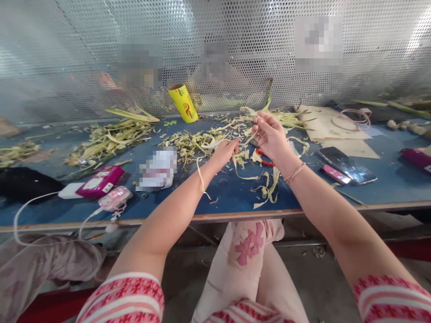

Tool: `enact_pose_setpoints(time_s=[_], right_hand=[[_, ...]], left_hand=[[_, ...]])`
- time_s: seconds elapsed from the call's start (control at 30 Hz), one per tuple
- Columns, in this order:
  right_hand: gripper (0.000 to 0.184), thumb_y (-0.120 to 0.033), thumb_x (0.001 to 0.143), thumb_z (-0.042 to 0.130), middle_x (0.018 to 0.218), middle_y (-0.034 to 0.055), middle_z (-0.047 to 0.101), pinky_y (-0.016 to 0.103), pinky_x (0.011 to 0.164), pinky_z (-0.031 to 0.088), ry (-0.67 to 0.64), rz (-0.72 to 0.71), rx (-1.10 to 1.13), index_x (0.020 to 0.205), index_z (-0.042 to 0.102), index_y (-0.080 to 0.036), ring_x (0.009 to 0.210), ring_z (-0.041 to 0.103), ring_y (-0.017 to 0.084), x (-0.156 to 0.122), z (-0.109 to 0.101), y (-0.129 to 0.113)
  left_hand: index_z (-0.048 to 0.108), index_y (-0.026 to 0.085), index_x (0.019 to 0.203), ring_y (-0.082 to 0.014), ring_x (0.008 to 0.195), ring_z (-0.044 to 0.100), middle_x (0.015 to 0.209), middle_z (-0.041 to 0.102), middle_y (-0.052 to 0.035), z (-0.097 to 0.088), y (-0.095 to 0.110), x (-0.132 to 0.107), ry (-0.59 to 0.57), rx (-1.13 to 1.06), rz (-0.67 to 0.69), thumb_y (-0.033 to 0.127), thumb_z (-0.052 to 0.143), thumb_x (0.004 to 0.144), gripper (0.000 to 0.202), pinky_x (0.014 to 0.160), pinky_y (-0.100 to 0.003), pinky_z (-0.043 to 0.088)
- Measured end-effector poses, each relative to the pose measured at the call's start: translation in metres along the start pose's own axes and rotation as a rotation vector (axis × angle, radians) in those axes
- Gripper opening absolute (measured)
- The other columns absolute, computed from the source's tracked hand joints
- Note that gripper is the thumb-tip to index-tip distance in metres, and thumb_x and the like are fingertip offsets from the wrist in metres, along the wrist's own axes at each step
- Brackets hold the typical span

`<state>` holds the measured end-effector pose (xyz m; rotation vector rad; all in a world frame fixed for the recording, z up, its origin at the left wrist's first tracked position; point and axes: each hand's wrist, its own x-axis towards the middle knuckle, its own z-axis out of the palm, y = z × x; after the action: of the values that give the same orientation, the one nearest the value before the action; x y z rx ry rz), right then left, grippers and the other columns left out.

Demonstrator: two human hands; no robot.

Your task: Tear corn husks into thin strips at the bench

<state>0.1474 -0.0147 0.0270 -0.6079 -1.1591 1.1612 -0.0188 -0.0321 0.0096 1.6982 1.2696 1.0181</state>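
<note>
My left hand [226, 152] is closed, thumb against the curled fingers, low over the pale green plant scraps [191, 144]. What it pinches, if anything, is hidden. Slightly higher and to the right, my right hand [271, 135] has its fingertips pressed together; a thin pale strip shows near them, but I cannot make out what they hold. Under that hand lie scissors with red handles [264, 158], partly covered. Behind it rests a bunch of long pale stalks [286, 119]. Curled peelings [269, 188] lie between my arms, near the table's front edge.
A yellow cardboard tube [184, 103] leans by the perforated metal screen [235, 27]. At left are a stalk heap [111, 139], a magenta box [100, 181] and a corded pink device [115, 198]. Phones [348, 165], cardboard [332, 123] and a coiled cable [352, 119] lie right.
</note>
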Motion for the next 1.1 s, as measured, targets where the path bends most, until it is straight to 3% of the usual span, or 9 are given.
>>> enact_pose_setpoints(time_s=[0.13,0.3,0.53,0.7,0.83,1.1], right_hand=[[0.034,-0.040,0.072,0.078,0.076,-0.0007,0.066,0.025,0.061,0.046,-0.172,0.045,-0.179,0.098,0.065,-0.022,0.063,0.053,0.009,-0.003,0.002,-0.001],[0.031,-0.045,0.067,0.077,0.071,0.0001,0.063,0.028,0.065,0.042,-0.303,0.024,-0.426,0.075,0.066,-0.017,0.067,0.052,0.011,-0.006,0.005,-0.001],[0.028,-0.042,0.071,0.072,0.061,-0.0035,0.051,0.027,0.059,0.031,-0.301,-0.020,-0.569,0.068,0.060,-0.017,0.059,0.040,0.009,-0.007,0.007,-0.008],[0.031,-0.042,0.070,0.072,0.055,-0.0063,0.042,0.026,0.054,0.023,-0.270,-0.015,-0.619,0.065,0.054,-0.017,0.054,0.032,0.007,-0.009,0.007,-0.009],[0.030,-0.040,0.069,0.073,0.053,-0.0075,0.039,0.026,0.052,0.020,-0.268,0.001,-0.597,0.067,0.052,-0.018,0.051,0.028,0.006,-0.010,0.006,-0.011],[0.009,-0.023,0.068,0.062,0.053,-0.0057,0.043,0.026,0.053,0.024,-0.344,0.030,-0.720,0.066,0.055,-0.017,0.051,0.035,0.007,-0.008,0.004,-0.012]], left_hand=[[0.044,0.020,0.055,-0.0090,0.041,0.041,0.044,0.041,0.0035,0.000,-0.004,0.004,0.022,-0.126,-0.022,0.048,0.038,0.091,0.046,0.050,-0.024,0.038],[0.046,0.019,0.058,-0.0090,0.041,0.042,0.047,0.043,0.0028,-0.001,-0.010,0.009,0.000,-0.279,-0.027,0.045,0.042,0.089,0.040,0.046,-0.023,0.037],[0.054,0.017,0.064,-0.0082,0.044,0.046,0.054,0.054,-0.0007,0.000,-0.012,0.009,-0.070,-0.338,-0.016,0.065,0.036,0.090,0.057,0.047,-0.024,0.038],[0.064,0.014,0.073,-0.0109,0.053,0.058,0.064,0.066,-0.0064,0.001,-0.010,0.007,-0.144,-0.340,-0.013,0.069,0.035,0.089,0.064,0.052,-0.023,0.045],[0.067,0.012,0.075,-0.0108,0.051,0.059,0.063,0.068,-0.0076,0.002,-0.009,0.007,-0.172,-0.349,-0.024,0.070,0.033,0.089,0.068,0.052,-0.023,0.047],[0.070,0.011,0.080,-0.0101,0.049,0.057,0.063,0.069,-0.0083,0.001,-0.007,0.004,-0.163,-0.323,-0.031,0.071,0.032,0.089,0.071,0.053,-0.024,0.048]])
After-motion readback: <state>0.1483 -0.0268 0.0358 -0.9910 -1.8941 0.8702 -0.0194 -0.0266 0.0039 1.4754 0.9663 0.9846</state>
